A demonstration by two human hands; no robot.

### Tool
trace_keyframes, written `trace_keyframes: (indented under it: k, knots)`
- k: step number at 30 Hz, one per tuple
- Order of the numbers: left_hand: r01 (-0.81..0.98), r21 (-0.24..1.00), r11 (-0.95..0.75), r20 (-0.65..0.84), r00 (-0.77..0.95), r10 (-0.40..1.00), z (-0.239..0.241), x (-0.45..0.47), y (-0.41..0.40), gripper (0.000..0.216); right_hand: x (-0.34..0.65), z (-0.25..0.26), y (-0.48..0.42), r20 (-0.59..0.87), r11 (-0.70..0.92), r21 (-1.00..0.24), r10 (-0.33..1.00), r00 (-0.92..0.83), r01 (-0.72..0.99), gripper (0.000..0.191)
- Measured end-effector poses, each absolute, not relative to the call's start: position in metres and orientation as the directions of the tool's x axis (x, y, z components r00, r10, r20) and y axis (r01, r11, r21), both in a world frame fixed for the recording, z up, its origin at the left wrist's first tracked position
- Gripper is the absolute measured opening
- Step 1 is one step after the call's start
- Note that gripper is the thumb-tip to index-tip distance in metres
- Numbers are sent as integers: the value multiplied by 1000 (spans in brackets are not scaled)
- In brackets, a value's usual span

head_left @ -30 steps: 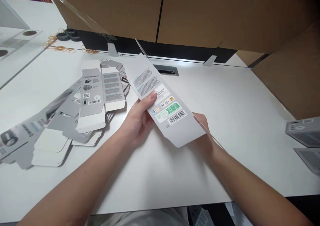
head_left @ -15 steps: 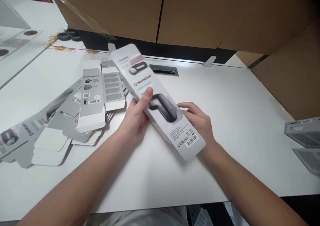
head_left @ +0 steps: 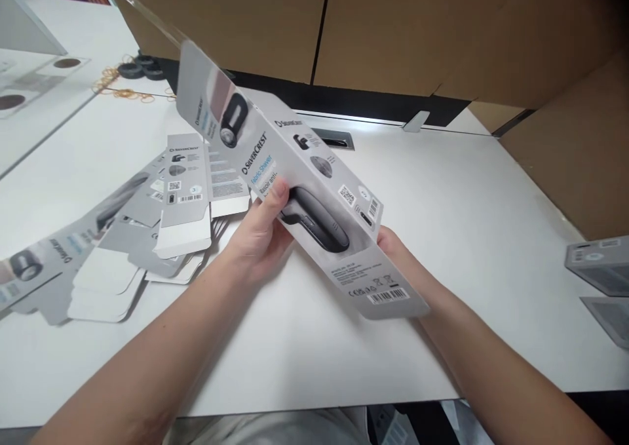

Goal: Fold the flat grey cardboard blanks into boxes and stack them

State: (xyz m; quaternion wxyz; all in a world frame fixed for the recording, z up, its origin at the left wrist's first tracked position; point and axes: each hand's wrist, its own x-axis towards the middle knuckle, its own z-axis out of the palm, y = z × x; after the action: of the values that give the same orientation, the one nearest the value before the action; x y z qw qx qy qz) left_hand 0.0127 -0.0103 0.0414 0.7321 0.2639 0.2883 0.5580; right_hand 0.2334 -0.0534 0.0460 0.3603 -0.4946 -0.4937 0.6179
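My left hand (head_left: pixel 265 232) grips a fabric shaver carton (head_left: pixel 314 170), its thumb pressed on the printed front. The carton is tilted, held over the table, with the front face and a side panel with a QR code showing. Flat end tabs stick out at its upper left and lower right. My right hand (head_left: pixel 389 243) is behind the carton's right edge; its fingers are hidden, so its grip cannot be seen. Left of the carton lies a loose pile of flattened cartons (head_left: pixel 184 199), nearest to my left hand.
Brown cardboard panels (head_left: pixel 393 32) stand along the back and right of the white table (head_left: pixel 295 360). Rubber bands (head_left: pixel 130 96) and black rings (head_left: pixel 142 68) lie at the back left. More grey cartons (head_left: pixel 599 261) stand at the right edge. A cable slot (head_left: pixel 339 140) is behind the carton.
The carton has turned and opened out, so its side panel with the QR code now shows. Its top end swung left. My right hand has slipped further behind it.
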Motion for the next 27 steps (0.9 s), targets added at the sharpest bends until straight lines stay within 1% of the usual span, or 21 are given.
trace_keyframes:
  k: [2, 5, 8, 10, 13, 16, 19, 23, 27]
  knots:
    - [-644, 720, 257, -136, 232, 963, 43, 14, -10, 76, 238, 36, -50, -184, -177, -983, 969, -166, 56, 32]
    - [-624, 725, 293, -161, 260, 952, 43, 16, -8, 76, 242, 28, -46, -82, -79, -994, 996, -45, 74, 43]
    - [-638, 708, 302, -202, 226, 953, 40, 20, -8, 74, 241, 31, -45, -9, -11, -993, 1000, 20, 118, 48]
    - [-667, 686, 289, -221, 187, 957, 38, 21, -7, 71, 240, 34, -48, 5, 5, -991, 1000, -1, 133, 46]
    - [-734, 631, 252, -210, 150, 966, 37, 20, -4, 67, 241, 35, -51, -3, 5, -994, 997, -75, 113, 41]
    - [-774, 588, 236, -186, 155, 970, 37, 15, 1, 67, 242, 33, -53, 16, 31, -996, 984, -175, 82, 34]
    - [-780, 575, 245, -174, 176, 969, 38, 11, 4, 68, 242, 31, -54, 62, 80, -995, 966, -251, 65, 26]
    - [-760, 586, 279, -170, 222, 960, 39, 9, 2, 70, 242, 30, -52, 112, 125, -990, 974, -195, 58, 20]
    - [-727, 614, 306, -165, 261, 951, 40, 10, -1, 64, 243, 27, -48, 129, 146, -983, 980, -153, 110, 14]
